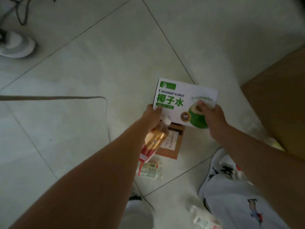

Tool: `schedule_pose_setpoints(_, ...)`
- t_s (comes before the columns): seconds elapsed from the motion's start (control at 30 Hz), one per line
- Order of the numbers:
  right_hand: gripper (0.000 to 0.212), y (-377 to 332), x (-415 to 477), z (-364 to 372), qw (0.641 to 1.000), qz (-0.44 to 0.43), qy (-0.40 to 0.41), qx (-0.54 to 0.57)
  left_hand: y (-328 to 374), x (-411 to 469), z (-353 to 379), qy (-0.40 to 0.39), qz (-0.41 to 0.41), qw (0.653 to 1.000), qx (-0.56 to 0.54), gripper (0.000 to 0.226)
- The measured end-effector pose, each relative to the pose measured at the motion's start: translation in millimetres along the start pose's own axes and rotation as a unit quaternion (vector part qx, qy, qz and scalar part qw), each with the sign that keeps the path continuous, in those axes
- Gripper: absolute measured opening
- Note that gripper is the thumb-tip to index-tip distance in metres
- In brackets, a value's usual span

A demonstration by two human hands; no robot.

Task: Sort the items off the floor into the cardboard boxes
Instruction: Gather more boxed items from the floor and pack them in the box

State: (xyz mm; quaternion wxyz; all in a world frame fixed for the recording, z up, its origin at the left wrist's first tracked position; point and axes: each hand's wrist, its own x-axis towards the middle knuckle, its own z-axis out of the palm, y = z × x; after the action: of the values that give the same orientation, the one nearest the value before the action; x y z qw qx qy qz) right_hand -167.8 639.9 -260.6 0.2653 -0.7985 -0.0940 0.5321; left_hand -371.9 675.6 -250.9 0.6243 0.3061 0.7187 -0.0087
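The cardboard box (279,103) is cut off by the right edge, and the left hand (152,117) hides part of the bottle (156,139) beneath the coconut water carton (183,100).

Carton (183,103) above bottle (154,142), parcel (171,142).

Bare forearms, light printed trousers, white shoe

Both arms were bare to the frame's lower edge, with no sleeves over them, and the left hand (152,115) and right hand (212,116) wore no gloves or rings. At lower right, pale grey-white trousers (239,200) carried a small blue-and-red print, above them a white shoe (222,164) with dark markings.
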Motion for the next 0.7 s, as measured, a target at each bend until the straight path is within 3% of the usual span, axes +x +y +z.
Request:
schedule_pose_setpoints(0.1,0.054,3,-31,-17,0.999,-0.032,0.013,0.01,-11,-33,3,-0.005,0.013,0.999,-0.029,0.041)
schedule_pose_setpoints(0.23,0.053,-24,-87,-35,0.994,-0.106,0.023,0.015,4,-95,-10,0.008,0.057,0.995,-0.076,0.041)
schedule_pose_setpoints(0.37,0.052,-69,-169,-48,0.984,-0.171,0.034,0.034,38,-178,-39,0.046,0.076,0.987,-0.137,0.045)
schedule_pose_setpoints(0.5,0.048,-117,-271,-60,0.975,-0.196,0.028,0.099,78,-262,-84,0.096,0.12,0.98,-0.124,0.057)
schedule_pose_setpoints(0.6,0.054,-144,-333,-75,0.962,-0.228,0.001,0.15,113,-308,-108,0.095,0.162,0.975,-0.117,0.074)
schedule_pose_setpoints(0.7,0.065,-166,-372,-107,0.946,-0.264,0.0,0.189,152,-343,-98,0.094,0.228,0.959,-0.138,0.068)
